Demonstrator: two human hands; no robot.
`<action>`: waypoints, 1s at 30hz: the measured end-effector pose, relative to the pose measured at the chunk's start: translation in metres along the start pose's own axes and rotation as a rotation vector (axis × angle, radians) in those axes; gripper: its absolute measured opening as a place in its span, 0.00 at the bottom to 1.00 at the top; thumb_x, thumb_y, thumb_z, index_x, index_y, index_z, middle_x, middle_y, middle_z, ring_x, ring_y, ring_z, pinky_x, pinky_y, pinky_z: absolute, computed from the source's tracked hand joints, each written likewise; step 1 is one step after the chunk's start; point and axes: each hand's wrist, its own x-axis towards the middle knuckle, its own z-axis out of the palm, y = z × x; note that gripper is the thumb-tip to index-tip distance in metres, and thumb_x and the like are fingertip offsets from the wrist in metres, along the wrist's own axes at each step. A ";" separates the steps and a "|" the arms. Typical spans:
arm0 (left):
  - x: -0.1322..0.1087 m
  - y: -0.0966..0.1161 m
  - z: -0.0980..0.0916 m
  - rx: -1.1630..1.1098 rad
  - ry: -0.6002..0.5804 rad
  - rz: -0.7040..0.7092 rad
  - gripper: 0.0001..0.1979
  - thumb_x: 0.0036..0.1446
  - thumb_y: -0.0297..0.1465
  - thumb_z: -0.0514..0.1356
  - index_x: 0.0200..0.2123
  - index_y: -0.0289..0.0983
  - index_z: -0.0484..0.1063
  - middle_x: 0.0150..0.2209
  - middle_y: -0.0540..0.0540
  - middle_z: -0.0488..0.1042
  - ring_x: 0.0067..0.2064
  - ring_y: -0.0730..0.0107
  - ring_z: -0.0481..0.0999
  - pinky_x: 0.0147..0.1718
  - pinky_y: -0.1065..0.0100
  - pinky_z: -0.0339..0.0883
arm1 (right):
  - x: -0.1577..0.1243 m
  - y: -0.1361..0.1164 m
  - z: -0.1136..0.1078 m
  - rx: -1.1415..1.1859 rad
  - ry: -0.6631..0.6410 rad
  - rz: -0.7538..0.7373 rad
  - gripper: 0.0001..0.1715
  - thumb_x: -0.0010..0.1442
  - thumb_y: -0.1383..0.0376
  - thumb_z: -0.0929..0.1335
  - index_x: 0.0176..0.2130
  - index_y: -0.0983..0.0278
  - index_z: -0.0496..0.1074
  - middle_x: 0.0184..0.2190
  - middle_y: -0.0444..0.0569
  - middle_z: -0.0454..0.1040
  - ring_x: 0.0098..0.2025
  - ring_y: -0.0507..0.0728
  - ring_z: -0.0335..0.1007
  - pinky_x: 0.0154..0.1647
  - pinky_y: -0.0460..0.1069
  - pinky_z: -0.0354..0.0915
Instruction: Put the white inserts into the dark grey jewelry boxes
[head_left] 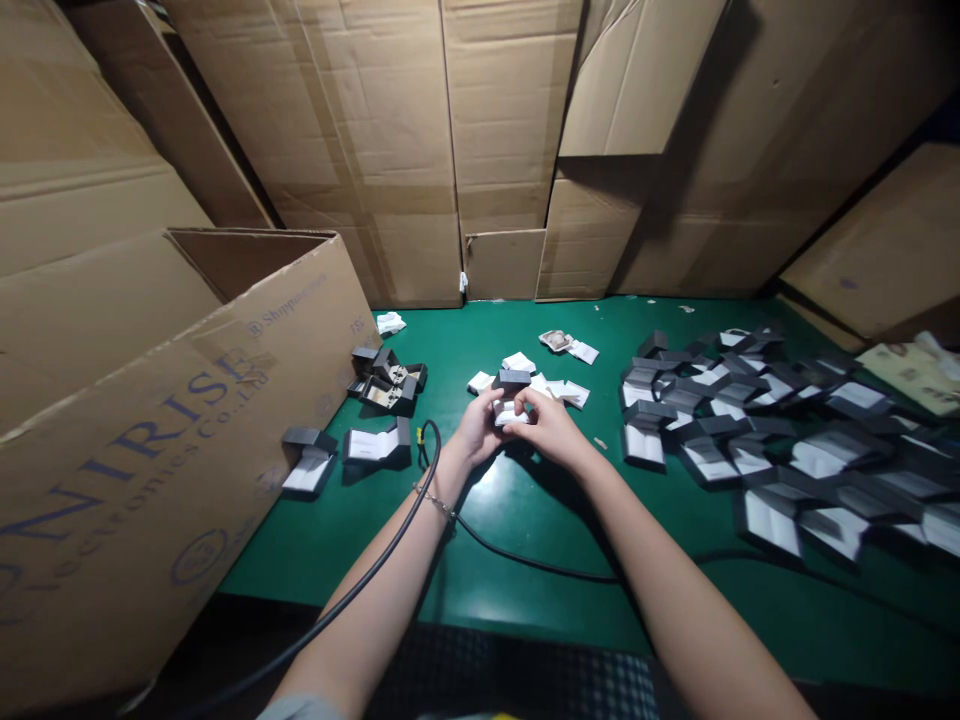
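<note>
Near the middle of the green worktop (525,560), toward its far edge, the left hand (478,428) and right hand (551,425) meet around a small hinged grey box (511,396), fingers of both clamped on it. The box sits between the fingertips, lid up and away; both forearms converge from the near edge, wrists raised, equally near it

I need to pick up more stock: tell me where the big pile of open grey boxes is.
In the head view, the pile of open grey boxes lies on the green table, right of both hands and below the leaning cardboard sheets.
</note>
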 end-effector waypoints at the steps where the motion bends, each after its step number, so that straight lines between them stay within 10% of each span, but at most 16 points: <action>1: 0.000 0.000 0.001 -0.008 0.005 -0.003 0.06 0.48 0.29 0.59 0.32 0.35 0.69 0.22 0.50 0.70 0.20 0.74 0.68 0.16 0.74 0.59 | 0.000 0.000 0.001 -0.008 0.004 -0.009 0.13 0.44 0.65 0.69 0.28 0.60 0.60 0.24 0.39 0.64 0.26 0.52 0.58 0.29 0.47 0.55; 12: 0.002 0.002 0.002 -0.098 0.030 -0.008 0.08 0.53 0.33 0.57 0.25 0.35 0.66 0.17 0.51 0.64 0.16 0.78 0.63 0.13 0.76 0.51 | -0.007 0.003 0.010 -0.187 0.012 -0.283 0.21 0.57 0.66 0.66 0.51 0.54 0.72 0.59 0.48 0.68 0.59 0.62 0.66 0.58 0.59 0.63; 21: 0.003 -0.001 0.004 -0.114 0.039 0.104 0.09 0.53 0.32 0.56 0.35 0.33 0.71 0.26 0.47 0.74 0.25 0.71 0.72 0.26 0.70 0.66 | -0.006 0.001 0.008 -0.108 0.418 -0.212 0.18 0.60 0.57 0.64 0.41 0.61 0.79 0.48 0.55 0.75 0.46 0.61 0.72 0.41 0.54 0.70; 30: 0.005 -0.015 0.003 -0.027 0.053 0.254 0.17 0.48 0.29 0.59 0.43 0.38 0.67 0.30 0.52 0.73 0.30 0.72 0.73 0.28 0.73 0.66 | -0.001 0.003 0.011 0.102 0.437 -0.010 0.18 0.53 0.54 0.67 0.31 0.64 0.79 0.35 0.53 0.77 0.38 0.60 0.72 0.42 0.54 0.67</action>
